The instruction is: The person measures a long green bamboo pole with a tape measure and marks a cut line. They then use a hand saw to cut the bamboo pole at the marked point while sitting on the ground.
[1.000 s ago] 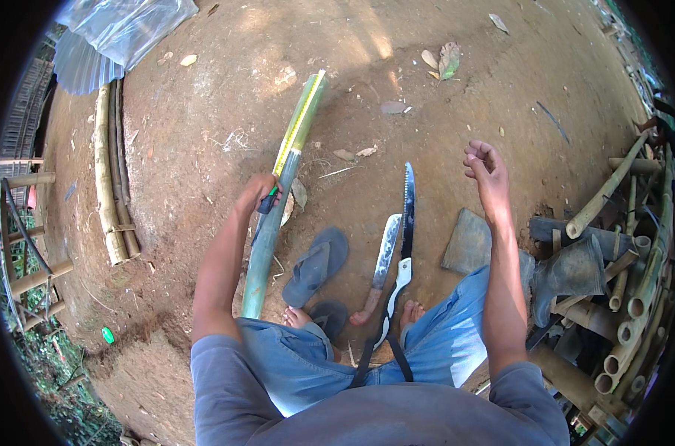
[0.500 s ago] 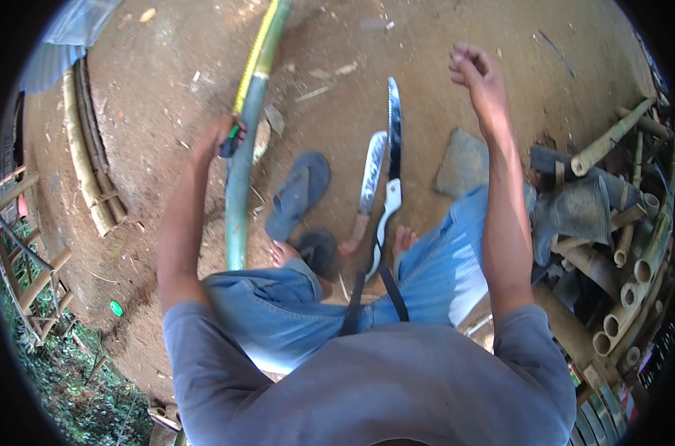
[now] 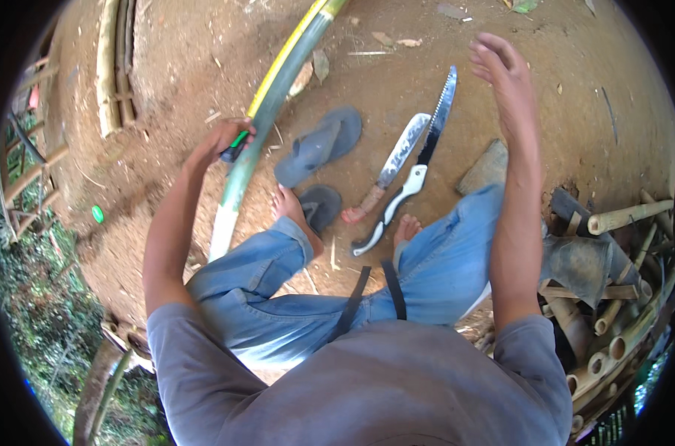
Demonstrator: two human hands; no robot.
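A length is being measured, it seems: the tape measure (image 3: 235, 148) is clasped in the curled left hand (image 3: 224, 136), its yellow blade (image 3: 279, 61) laid along the green bamboo pole (image 3: 280, 87) lying leftward on the ground. The right hand (image 3: 505, 65) is held up, half-open, empty. Next, a steady reading is called for.

Grey T-shirt (image 3: 397, 379), cuffed blue jeans (image 3: 259, 259)

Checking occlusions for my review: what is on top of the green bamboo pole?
A yellow tape blade runs along the green bamboo pole; the left grip holds the black-and-green tape case at its edge. Bamboo covered by blade and grip cannot be seen.
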